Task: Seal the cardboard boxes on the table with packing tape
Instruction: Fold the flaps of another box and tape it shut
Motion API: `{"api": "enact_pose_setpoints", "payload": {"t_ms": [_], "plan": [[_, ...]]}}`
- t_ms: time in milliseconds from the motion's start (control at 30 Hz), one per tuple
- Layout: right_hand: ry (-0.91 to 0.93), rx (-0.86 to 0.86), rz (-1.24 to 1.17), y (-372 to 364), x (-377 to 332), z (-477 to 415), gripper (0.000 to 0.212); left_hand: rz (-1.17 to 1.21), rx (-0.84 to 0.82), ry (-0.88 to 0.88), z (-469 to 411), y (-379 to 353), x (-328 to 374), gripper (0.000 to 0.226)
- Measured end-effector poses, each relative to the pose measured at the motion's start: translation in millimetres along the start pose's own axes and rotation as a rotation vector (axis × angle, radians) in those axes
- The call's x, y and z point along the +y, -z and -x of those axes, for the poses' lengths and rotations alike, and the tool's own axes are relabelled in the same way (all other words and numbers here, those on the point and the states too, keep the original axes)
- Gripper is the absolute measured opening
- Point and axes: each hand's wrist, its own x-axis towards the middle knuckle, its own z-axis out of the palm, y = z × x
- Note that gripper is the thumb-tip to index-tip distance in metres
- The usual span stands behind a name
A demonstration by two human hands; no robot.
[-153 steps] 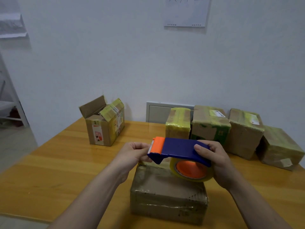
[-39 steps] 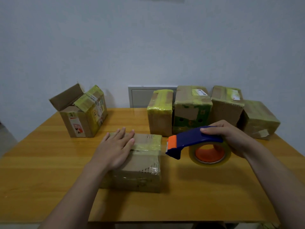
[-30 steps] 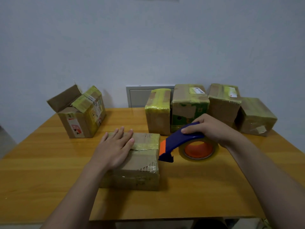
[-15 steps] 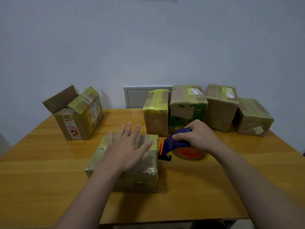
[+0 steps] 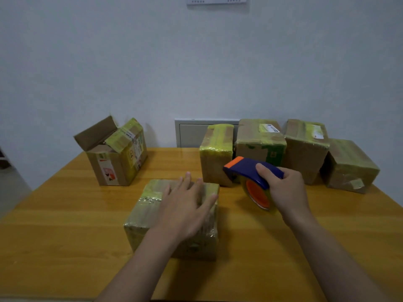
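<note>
Currently: left hand (image 5: pixel 185 210) lies flat on top of the box (image 5: pixel 150 205) at centre frame. The fingers are straight and spread, palm down, gripping nothing. It covers most of the right half of the lid, and only the taped left part shows. The box is shut, wrapped in yellowish tape, and sits on the table (image 5: pixel 65 214) toward the near edge.

Right hand (image 5: pixel 285 192), right of centre, has its fingers curled round the blue handle of the dispenser (image 5: pixel 250 168) in a firm hold. The roll (image 5: pixel 258 196), with an orange core, hangs under the handle, tilted. Can't tell if its lower edge touches the table. The orange blade end points to the upper left.

Dispenser and box are apart, with a strip of bare table between them.

The back row (image 5: pixel 305 147) is four taped boxes packed close along the wall at upper right. The leftmost one sits right behind the dispenser's nose. An open box (image 5: pixel 115 158) stands left of centre with flaps up, well apart from the others. A grey panel (image 5: pixel 192 134) is on the wall behind the row.
</note>
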Motion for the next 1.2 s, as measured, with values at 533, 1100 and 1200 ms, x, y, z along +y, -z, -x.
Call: {"api": "enact_pose_setpoints", "payload": {"t_ms": [533, 1100, 1200], "plan": [[-0.023, 0.050, -0.479, -112.8, -43.5, 49.9, 0.040, -0.113, 0.058, -0.229, 49.8, -11.5, -34.0, 0.077], [0.060, 0.006, -0.352, -121.1, -40.2, 56.3, 0.023, -0.164, 0.083, 0.096, 51.1, 6.4, -74.0, 0.127], [0.056, 0.002, -0.361, -122.3, -40.5, 56.3, 0.022, -0.147, 0.086, 0.153, 47.5, 8.7, -78.7, 0.128]]}}
